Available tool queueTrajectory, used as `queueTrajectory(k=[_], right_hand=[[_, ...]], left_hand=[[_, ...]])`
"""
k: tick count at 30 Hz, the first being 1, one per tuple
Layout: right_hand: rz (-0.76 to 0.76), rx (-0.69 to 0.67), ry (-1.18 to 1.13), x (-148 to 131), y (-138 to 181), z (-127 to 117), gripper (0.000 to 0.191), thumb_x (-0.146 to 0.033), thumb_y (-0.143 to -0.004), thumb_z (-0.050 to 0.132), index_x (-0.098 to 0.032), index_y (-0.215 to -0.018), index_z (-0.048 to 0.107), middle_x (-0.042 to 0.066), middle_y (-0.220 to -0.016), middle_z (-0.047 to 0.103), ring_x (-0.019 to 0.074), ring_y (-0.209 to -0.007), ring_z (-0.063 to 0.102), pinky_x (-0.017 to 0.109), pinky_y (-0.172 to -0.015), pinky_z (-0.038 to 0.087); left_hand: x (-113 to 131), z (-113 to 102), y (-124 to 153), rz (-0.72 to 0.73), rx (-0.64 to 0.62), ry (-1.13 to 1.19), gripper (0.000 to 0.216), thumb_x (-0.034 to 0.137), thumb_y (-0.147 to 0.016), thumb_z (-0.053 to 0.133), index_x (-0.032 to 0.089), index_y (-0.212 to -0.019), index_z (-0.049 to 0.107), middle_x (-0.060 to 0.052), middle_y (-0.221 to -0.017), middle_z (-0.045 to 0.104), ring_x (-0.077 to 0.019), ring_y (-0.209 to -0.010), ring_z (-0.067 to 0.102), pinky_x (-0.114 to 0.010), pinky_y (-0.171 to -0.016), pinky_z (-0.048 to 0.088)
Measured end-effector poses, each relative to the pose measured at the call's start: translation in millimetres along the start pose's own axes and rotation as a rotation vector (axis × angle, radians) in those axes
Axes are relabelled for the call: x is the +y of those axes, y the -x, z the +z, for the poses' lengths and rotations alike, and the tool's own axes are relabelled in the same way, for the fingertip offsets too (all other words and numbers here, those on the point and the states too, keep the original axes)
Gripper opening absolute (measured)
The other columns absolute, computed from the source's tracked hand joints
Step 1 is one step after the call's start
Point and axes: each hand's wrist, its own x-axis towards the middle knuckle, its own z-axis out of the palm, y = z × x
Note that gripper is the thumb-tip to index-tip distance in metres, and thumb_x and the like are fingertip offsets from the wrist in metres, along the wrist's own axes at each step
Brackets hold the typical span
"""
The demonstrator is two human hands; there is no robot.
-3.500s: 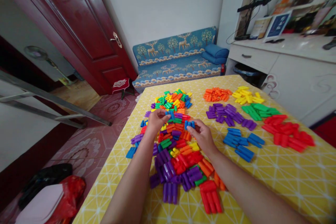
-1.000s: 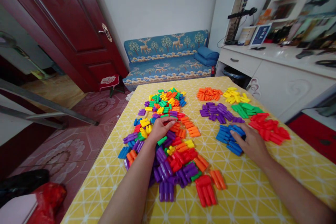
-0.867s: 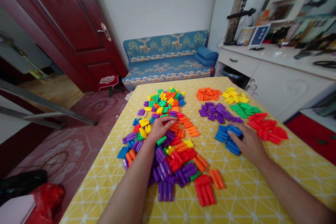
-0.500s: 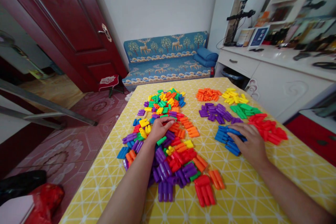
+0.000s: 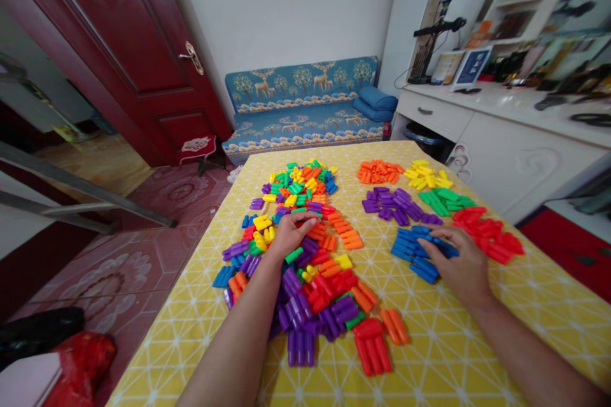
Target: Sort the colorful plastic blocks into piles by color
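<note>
A long mixed heap of coloured plastic blocks (image 5: 310, 248) runs down the middle of the yellow tablecloth (image 5: 453, 343). My left hand (image 5: 289, 233) rests palm down on the heap, fingers stretched out over the blocks. To the right lie sorted piles: orange (image 5: 379, 171), yellow (image 5: 424, 173), purple (image 5: 394, 202), green (image 5: 446, 198), red (image 5: 489, 232) and blue (image 5: 416, 249). My right hand (image 5: 461, 261) lies flat on the right side of the blue pile, fingers spread over the blue blocks and holding nothing that I can see.
The table's left edge drops to a tiled floor with a red bag (image 5: 81, 362). A dark red door (image 5: 133, 57) stands at the left, a blue patterned sofa (image 5: 305, 105) behind the table, and a white cabinet (image 5: 506, 146) with a ring light at the right.
My right hand carried a blue block from the mixed heap over to the blue pile and now lies flat there, drifting slightly right. My left hand dropped onto the heap and stays put.
</note>
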Motion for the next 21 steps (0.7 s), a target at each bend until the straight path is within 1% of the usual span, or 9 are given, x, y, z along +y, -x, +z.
queueTrajectory(k=[3,5,7,9,12,14,18,19,21], right_hand=[[0.046,0.029,0.031,-3,0,0,0.026,-0.046,-0.076,0.068,-0.022,-0.084,0.061,0.004,-0.087,0.066,0.019,-0.077,0.062,0.034,-0.073,0.052],[0.089,-0.007,-0.025,-8,-2,1,0.029,-0.046,-0.077,0.066,-0.021,-0.093,0.062,0.004,-0.087,0.066,0.0177,-0.072,0.062,0.031,-0.067,0.052],[0.087,-0.077,-0.085,-16,-6,5,0.034,-0.044,-0.08,0.064,-0.022,-0.106,0.062,0.005,-0.095,0.067,0.019,-0.079,0.064,0.032,-0.07,0.053],[0.063,-0.157,-0.12,-24,-12,11,0.034,-0.042,-0.083,0.061,-0.023,-0.111,0.063,0.006,-0.101,0.068,0.0209,-0.086,0.066,0.034,-0.077,0.054],[0.027,-0.269,-0.156,-31,-23,24,0.027,-0.041,-0.085,0.057,-0.024,-0.102,0.068,0.005,-0.096,0.071,0.0221,-0.086,0.067,0.037,-0.079,0.055],[-0.002,-0.343,-0.161,-31,-29,33,0.026,-0.04,-0.086,0.055,-0.024,-0.1,0.069,0.004,-0.095,0.071,0.0227,-0.087,0.067,0.038,-0.079,0.055],[-0.125,-0.494,-0.044,-25,-35,43,0.024,-0.038,-0.087,0.054,-0.025,-0.095,0.072,0.005,-0.093,0.071,0.0231,-0.088,0.066,0.039,-0.079,0.053],[-0.167,-0.504,0.016,-24,-35,43,0.023,-0.038,-0.086,0.054,-0.026,-0.093,0.073,0.005,-0.092,0.07,0.0235,-0.088,0.065,0.04,-0.079,0.052],[-0.235,-0.463,0.15,-26,-37,42,0.02,-0.036,-0.084,0.058,-0.026,-0.088,0.074,0.007,-0.094,0.067,0.0253,-0.09,0.061,0.043,-0.081,0.05]], left_hand=[[-1,0,0,-0.003,-0.004,-0.006,0.028,0.038,-0.08,0.062,0.016,-0.093,0.074,-0.007,-0.092,0.074,-0.021,-0.085,0.068,-0.03,-0.079,0.052],[-1,-1,0,0.001,-0.008,-0.01,0.029,0.039,-0.081,0.062,0.016,-0.094,0.073,-0.007,-0.092,0.074,-0.0208,-0.085,0.068,-0.03,-0.078,0.052],[-2,-1,0,0.003,-0.008,-0.016,0.029,0.039,-0.081,0.061,0.016,-0.094,0.073,-0.006,-0.092,0.075,-0.0208,-0.086,0.068,-0.03,-0.079,0.052],[-3,-1,0,0.002,-0.007,-0.018,0.029,0.04,-0.082,0.061,0.017,-0.094,0.073,-0.006,-0.093,0.075,-0.0211,-0.086,0.068,-0.031,-0.08,0.052],[-5,-1,0,0.001,0.001,-0.011,0.029,0.04,-0.081,0.061,0.017,-0.094,0.074,-0.006,-0.093,0.075,-0.0215,-0.087,0.068,-0.031,-0.08,0.052],[-6,-1,0,0.004,0.004,-0.01,0.028,0.04,-0.081,0.061,0.017,-0.094,0.074,-0.006,-0.093,0.075,-0.0215,-0.087,0.068,-0.031,-0.08,0.052],[-5,0,0,0.003,0.013,-0.01,0.028,0.039,-0.081,0.062,0.017,-0.093,0.074,-0.007,-0.093,0.075,-0.0214,-0.087,0.068,-0.032,-0.081,0.052],[-5,0,0,-0.001,0.017,-0.006,0.028,0.039,-0.081,0.062,0.017,-0.093,0.074,-0.007,-0.092,0.075,-0.0214,-0.086,0.068,-0.032,-0.081,0.052],[-3,0,0,-0.011,0.023,0.002,0.028,0.039,-0.08,0.062,0.016,-0.092,0.073,-0.007,-0.092,0.075,-0.0215,-0.085,0.068,-0.032,-0.08,0.053]])
